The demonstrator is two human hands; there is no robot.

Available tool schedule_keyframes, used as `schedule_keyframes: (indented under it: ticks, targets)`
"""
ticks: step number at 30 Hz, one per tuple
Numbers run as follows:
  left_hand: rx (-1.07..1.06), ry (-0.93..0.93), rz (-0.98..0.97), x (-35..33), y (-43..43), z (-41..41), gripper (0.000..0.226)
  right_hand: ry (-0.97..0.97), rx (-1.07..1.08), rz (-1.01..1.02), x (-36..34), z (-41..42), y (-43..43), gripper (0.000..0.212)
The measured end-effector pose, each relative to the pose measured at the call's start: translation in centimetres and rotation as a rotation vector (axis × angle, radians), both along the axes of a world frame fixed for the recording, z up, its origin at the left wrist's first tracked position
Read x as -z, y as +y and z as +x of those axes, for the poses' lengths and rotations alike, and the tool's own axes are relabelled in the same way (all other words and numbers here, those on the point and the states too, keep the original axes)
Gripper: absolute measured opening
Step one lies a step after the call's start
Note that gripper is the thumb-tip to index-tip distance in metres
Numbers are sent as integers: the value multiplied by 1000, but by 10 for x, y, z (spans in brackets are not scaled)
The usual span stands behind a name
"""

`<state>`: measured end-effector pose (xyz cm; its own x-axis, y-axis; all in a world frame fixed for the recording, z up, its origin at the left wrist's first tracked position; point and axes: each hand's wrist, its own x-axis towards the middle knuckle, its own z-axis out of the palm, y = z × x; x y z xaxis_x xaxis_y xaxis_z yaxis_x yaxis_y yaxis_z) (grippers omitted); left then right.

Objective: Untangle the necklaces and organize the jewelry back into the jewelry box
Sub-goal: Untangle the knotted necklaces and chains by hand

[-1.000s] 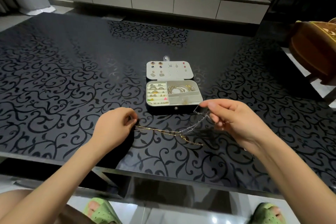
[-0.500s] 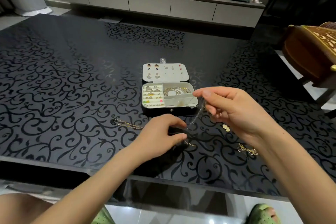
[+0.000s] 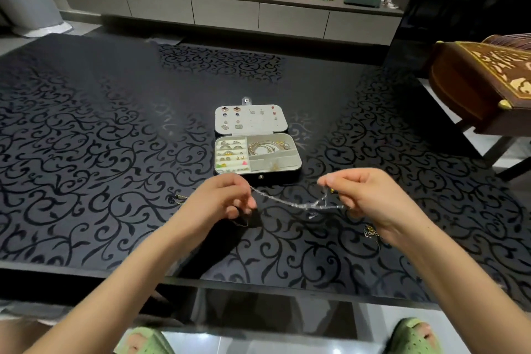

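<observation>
I judge the task partly done: the jewelry box [image 3: 257, 156] holds rings, while my left hand [image 3: 227, 198] and right hand [image 3: 365, 195] pinch a tangled silver chain [image 3: 290, 203], and a gold chain [image 3: 370, 231] lies unstowed.

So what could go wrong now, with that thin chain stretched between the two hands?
The silver chain hangs between the left hand and the right hand, with a tangled clump near the right one; pulling apart could tighten that knot or snap a link.
A small gold piece lies on the table beside the right wrist; the arm might sweep it toward the near edge.
</observation>
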<state>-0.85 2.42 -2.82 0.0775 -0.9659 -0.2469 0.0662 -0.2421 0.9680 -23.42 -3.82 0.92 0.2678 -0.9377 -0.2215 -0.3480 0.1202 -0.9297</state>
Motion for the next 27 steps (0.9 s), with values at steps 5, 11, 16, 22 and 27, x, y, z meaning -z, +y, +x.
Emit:
schedule_keyframes:
  ticks: [5, 11, 16, 22, 27]
  targets:
    - [-95, -118, -32, -1, -2, 11, 16, 91, -2, 72, 23, -11, 6, 11]
    - [-147, -331, -70, 3, 3, 23, 14, 106, 6, 76, 29, -14, 15, 12]
    - [-229, -545, -43, 14, 4, 28, 15, -27, 52, -79, -1, -17, 24, 13]
    - [-208, -737, -6, 23, 6, 27, 17, -264, 53, -226, -40, -15, 29, 14]
    - [-173, -799, 22, 23, 3, 27, 27, -431, 68, -182, -49, -13, 24, 12]
